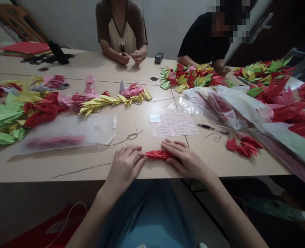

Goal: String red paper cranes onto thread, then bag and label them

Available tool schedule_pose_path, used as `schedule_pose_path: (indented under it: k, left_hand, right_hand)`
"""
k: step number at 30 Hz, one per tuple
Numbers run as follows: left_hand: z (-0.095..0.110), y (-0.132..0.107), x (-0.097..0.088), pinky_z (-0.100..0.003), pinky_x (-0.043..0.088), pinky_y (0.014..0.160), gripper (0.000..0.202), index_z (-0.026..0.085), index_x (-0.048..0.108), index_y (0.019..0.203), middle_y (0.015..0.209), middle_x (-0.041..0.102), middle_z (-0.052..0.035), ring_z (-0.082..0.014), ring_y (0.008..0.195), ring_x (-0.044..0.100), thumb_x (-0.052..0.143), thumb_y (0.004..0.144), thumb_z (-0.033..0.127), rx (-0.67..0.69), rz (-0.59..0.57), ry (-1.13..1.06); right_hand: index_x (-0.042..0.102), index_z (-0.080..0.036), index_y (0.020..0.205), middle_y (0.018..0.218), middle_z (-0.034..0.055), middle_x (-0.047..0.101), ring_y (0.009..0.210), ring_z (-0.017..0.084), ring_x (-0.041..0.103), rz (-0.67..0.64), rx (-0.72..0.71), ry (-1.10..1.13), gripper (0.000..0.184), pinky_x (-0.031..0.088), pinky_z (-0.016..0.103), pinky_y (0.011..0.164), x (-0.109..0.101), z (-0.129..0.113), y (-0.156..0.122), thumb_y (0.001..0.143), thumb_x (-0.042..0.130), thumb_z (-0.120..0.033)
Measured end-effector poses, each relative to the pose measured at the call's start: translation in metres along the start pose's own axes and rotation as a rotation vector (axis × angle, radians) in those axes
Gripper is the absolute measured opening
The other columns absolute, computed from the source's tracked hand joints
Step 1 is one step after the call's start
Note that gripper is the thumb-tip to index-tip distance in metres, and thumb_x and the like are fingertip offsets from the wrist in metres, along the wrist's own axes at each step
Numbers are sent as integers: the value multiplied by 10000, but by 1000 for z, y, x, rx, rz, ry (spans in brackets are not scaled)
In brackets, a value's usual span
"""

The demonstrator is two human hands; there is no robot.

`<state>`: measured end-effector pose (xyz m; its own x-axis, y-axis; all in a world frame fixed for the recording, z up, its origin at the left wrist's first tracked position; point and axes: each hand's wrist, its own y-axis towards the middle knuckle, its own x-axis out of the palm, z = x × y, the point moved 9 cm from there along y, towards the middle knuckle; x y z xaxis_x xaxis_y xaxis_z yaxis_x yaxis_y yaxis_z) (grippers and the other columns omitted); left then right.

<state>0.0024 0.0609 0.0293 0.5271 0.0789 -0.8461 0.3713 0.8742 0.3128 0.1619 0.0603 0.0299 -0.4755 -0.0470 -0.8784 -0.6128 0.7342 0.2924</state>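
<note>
A short string of red folded paper cranes [157, 155] lies flat near the table's front edge, between my two hands. My left hand [126, 163] pinches its left end with thumb and fingers. A thin dark cord [82, 169] runs out to the left from under that hand. Over the right end my right hand [179, 156] is closed, thumb below and fingers above, covering part of the paper. Just beyond lies a sheet of red-bordered labels [173, 125], with one corner bare of labels. Whether the cord passes through the cranes is hidden.
A frosted plastic bag [72, 131] with pink paper inside lies left, beside heaps of coloured cranes [5, 117]. To the right are a black pen [213, 128], loose red cranes [242, 145] and filled bags [227, 103]. Two people [121, 31] sit across the table.
</note>
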Motion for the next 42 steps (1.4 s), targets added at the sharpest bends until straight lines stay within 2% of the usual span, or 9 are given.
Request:
schedule_pose_path:
  k: [3, 6, 9, 13, 18, 23, 27, 32, 42]
  left_hand:
    - [1, 1, 2, -403, 415, 867, 118, 181, 633, 850, 1070, 645, -70, -222, 1009, 555, 523, 885, 205, -13, 1, -14]
    - [1, 2, 3, -398, 408, 853, 107, 178, 619, 837, 1059, 648, -67, -222, 1001, 556, 525, 884, 202, -8, 11, -21]
    - [0, 2, 4, -397, 402, 848, 96, 183, 616, 857, 1057, 647, -61, -223, 999, 553, 528, 886, 207, -3, 16, -28]
    - [-2, 0, 2, -387, 401, 864, 99, 180, 611, 878, 1052, 639, -59, -211, 991, 551, 519, 894, 212, -6, 12, -54]
    - [-8, -6, -4, -380, 387, 883, 120, 181, 580, 850, 1020, 622, -48, -202, 993, 539, 477, 909, 198, -37, -40, -44]
    - [-13, -16, -13, -362, 398, 794, 119, 179, 538, 828, 862, 601, -31, -200, 866, 536, 442, 889, 142, -73, -122, -40]
    - [-20, -25, -26, -309, 393, 679, 158, 179, 493, 746, 716, 554, -12, -175, 715, 524, 415, 866, 113, -41, -119, -37]
    - [-31, -38, -43, -307, 358, 654, 179, 180, 497, 715, 692, 542, -22, -189, 696, 502, 400, 819, 73, 17, -62, 164]
    - [-49, -56, -57, -338, 341, 648, 205, 198, 513, 719, 684, 565, -39, -230, 694, 531, 371, 820, 89, -3, -104, 412]
  right_hand:
    - [279, -229, 1452, 1392, 141, 487, 1320, 272, 411, 0, 28, -67, 630, 367, 538, 1038, -9, -1, -1, 886, 541, -313]
    - [285, -219, 1446, 1420, 161, 445, 1336, 297, 380, 39, 58, -179, 660, 298, 583, 1065, -22, -11, 1, 871, 555, -400]
    - [405, -198, 1376, 1386, 154, 486, 1317, 264, 408, 43, -8, -168, 510, 348, 520, 1063, -20, -31, 10, 903, 516, -352]
    - [538, -182, 1262, 1283, 116, 589, 1222, 215, 509, 29, -134, -81, 338, 438, 433, 1018, 4, -48, 25, 937, 459, -237]
    - [557, -195, 1238, 1204, 79, 643, 1149, 195, 557, -3, -161, 2, 314, 481, 415, 964, 25, -42, 30, 947, 440, -193]
    - [591, -208, 1186, 1144, 100, 639, 1098, 203, 561, 31, -133, 23, 292, 505, 397, 891, 20, -40, 27, 940, 439, -173]
    - [600, -219, 1171, 1042, 101, 631, 971, 192, 576, 60, -128, 21, 289, 517, 366, 806, 18, -40, 25, 929, 453, -164]
    - [615, -206, 1142, 1013, 105, 632, 934, 186, 568, 72, -150, 24, 275, 508, 358, 788, 16, -41, 26, 928, 451, -151]
    - [606, -157, 1145, 979, 99, 653, 907, 197, 566, 88, -198, -131, 274, 495, 370, 788, 13, -41, 18, 912, 469, -114]
